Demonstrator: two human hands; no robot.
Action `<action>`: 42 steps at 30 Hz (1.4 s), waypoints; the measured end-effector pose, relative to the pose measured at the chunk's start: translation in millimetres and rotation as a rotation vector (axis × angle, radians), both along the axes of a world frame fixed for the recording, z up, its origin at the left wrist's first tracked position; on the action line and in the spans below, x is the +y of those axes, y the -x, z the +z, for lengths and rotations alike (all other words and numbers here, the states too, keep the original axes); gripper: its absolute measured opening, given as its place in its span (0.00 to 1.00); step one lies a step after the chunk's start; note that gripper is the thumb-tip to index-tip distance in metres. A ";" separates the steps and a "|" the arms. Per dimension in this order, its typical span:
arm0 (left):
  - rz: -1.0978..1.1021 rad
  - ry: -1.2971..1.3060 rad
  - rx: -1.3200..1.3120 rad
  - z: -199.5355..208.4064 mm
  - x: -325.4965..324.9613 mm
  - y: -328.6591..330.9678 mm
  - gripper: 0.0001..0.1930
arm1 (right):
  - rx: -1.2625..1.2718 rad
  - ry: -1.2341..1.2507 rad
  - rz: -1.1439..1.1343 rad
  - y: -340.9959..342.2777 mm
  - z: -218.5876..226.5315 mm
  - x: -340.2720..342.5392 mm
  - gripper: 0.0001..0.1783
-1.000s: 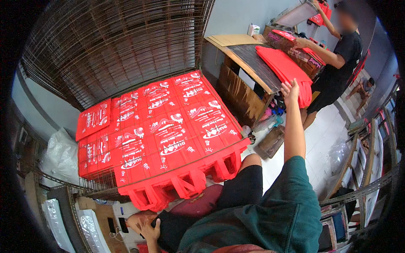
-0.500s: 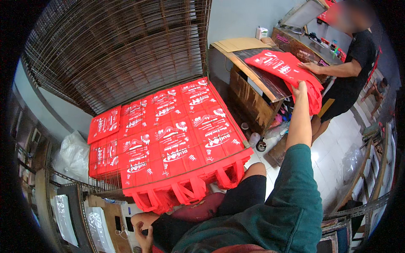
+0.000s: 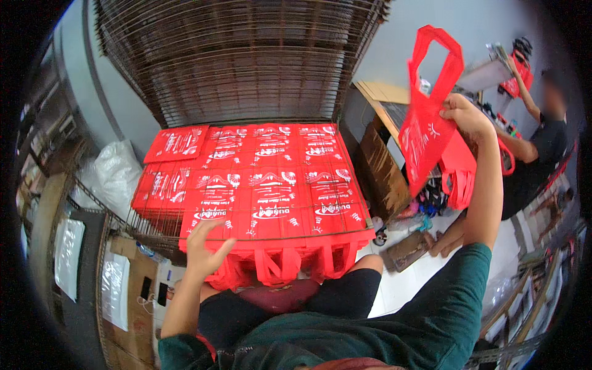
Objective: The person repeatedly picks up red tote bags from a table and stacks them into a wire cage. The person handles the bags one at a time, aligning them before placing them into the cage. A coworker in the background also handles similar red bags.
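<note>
Co-worker's face blurred; red bag (image 3: pixel 425 132) in right hand (image 3: pixel 464 114)

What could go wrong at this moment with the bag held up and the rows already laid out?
1. The right hand pinches the red bag only at one edge, high in the air; that thin grip may slip and the bag drop to the floor.
2. The left hand hovers at the near edge of the laid-out bags, whose front row overhangs the rack; a nudge might skew them or push them off.
</note>
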State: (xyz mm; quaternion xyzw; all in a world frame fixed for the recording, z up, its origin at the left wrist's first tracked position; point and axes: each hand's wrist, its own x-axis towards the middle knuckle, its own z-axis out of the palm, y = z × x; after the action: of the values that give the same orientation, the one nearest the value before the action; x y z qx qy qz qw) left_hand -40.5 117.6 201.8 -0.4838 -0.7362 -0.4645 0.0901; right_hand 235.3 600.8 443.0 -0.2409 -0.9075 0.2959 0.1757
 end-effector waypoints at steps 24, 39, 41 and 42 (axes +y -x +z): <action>-0.701 -0.463 -1.079 111.8 61.9 -5.9 0.21 | 0.376 0.015 0.197 109.7 -60.2 -140.6 0.23; -0.281 -0.869 -1.008 99.0 -18.4 56.3 0.27 | 0.114 2.056 0.414 135.3 -322.7 -370.5 0.33; -0.249 -0.925 -0.889 88.2 -37.1 71.5 0.27 | 0.178 2.020 0.394 151.1 -316.5 -362.4 0.29; -0.248 -0.944 -0.900 86.0 -45.9 77.5 0.27 | 0.214 1.979 0.366 160.5 -321.1 -353.1 0.26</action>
State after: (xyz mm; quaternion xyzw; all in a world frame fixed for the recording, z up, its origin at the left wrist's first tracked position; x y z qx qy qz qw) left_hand -117.9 71.7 287.8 -0.2322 -0.3583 -0.9009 -0.0780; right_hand 74.9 247.7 122.0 -0.1078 -0.2571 0.9578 -0.0704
